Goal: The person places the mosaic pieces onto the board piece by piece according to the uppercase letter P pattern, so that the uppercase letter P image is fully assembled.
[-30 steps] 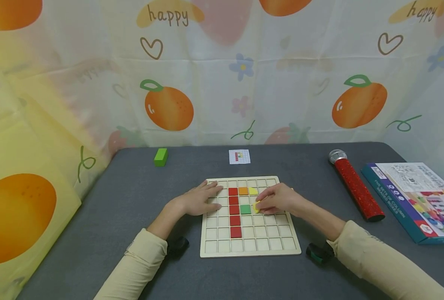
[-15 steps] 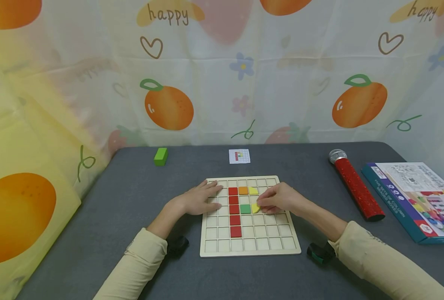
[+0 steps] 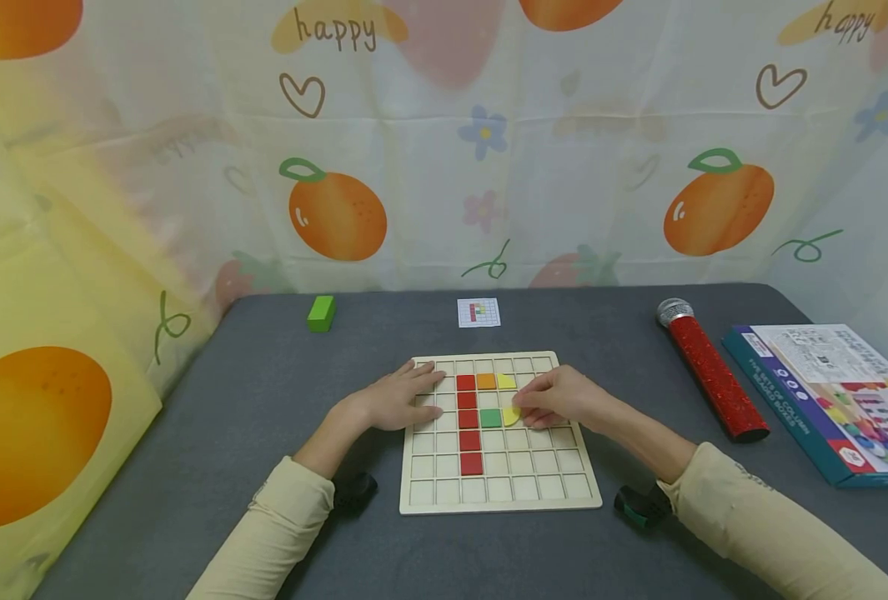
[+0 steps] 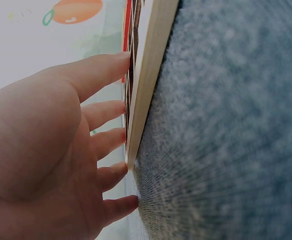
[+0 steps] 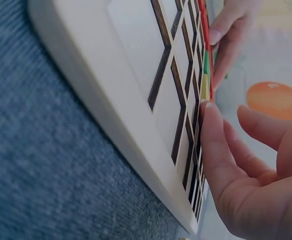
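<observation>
My left hand (image 3: pixel 398 398) rests with spread, fairly straight fingers over the left edge of a pale wooden grid board (image 3: pixel 499 505). In the left wrist view its thumb and fingers (image 4: pixel 115 175) reach along that edge. My right hand (image 3: pixel 559 398) touches a yellow tile (image 3: pixel 510 416) with a rounded edge, lying in a cell right of a green tile (image 3: pixel 491 418). In the right wrist view one fingertip meets that tile, while another digit is held apart above the board. Red tiles (image 3: pixel 470 442) form a column. An orange tile (image 3: pixel 485 382) and another yellow tile (image 3: pixel 506 382) sit in an upper row.
Behind the board lies a small printed card (image 3: pixel 479 312) with a coloured grid pattern. A green block (image 3: pixel 321 314) stands at the back left. On the right are a red microphone (image 3: pixel 716 375) and a blue-edged box (image 3: pixel 834 400). A patterned cloth (image 3: pixel 519 183) hangs behind the table.
The yellow tile was pinched and tilted in the right fingers; it now lies flatter in its cell, with the fingers at its right edge. The left hand keeps its place.
</observation>
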Action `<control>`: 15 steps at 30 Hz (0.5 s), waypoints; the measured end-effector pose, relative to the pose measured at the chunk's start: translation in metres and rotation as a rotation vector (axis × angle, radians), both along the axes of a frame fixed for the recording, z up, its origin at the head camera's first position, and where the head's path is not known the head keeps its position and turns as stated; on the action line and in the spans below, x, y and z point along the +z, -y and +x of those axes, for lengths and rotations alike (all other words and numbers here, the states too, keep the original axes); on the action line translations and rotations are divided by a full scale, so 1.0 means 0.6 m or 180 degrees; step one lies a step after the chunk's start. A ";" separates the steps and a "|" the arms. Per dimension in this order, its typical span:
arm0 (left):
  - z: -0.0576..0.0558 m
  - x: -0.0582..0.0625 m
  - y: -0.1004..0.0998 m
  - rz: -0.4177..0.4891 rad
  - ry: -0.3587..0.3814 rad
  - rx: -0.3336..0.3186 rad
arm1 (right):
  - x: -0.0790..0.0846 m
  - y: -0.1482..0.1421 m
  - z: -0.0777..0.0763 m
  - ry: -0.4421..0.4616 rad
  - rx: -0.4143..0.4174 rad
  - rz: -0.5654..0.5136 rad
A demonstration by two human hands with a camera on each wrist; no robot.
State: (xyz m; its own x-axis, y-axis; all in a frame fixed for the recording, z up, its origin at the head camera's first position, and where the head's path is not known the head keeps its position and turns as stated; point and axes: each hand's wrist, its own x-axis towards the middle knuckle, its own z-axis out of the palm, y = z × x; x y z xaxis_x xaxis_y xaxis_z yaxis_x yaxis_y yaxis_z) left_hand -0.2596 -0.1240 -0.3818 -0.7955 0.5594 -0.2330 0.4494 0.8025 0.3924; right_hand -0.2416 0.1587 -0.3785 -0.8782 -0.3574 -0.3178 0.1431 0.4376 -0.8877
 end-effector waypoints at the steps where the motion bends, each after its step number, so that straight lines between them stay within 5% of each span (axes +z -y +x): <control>1: 0.000 0.000 0.000 -0.0001 0.0001 0.0007 | 0.000 -0.002 -0.001 0.0054 0.0001 -0.0053; 7: 0.000 -0.001 0.000 0.0010 0.0002 0.0002 | -0.002 -0.024 -0.012 0.0375 0.0056 -0.0517; 15: 0.000 0.001 0.001 0.0010 0.0011 -0.0002 | 0.008 -0.060 -0.033 0.0386 0.0132 -0.0875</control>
State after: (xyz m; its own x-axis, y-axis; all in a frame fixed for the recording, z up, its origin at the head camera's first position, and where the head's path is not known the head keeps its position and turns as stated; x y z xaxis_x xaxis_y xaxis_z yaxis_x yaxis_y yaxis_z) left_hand -0.2595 -0.1244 -0.3811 -0.7943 0.5605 -0.2341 0.4485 0.8011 0.3964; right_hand -0.2611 0.1950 -0.3735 -0.8226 -0.4794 -0.3057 0.2422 0.1909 -0.9513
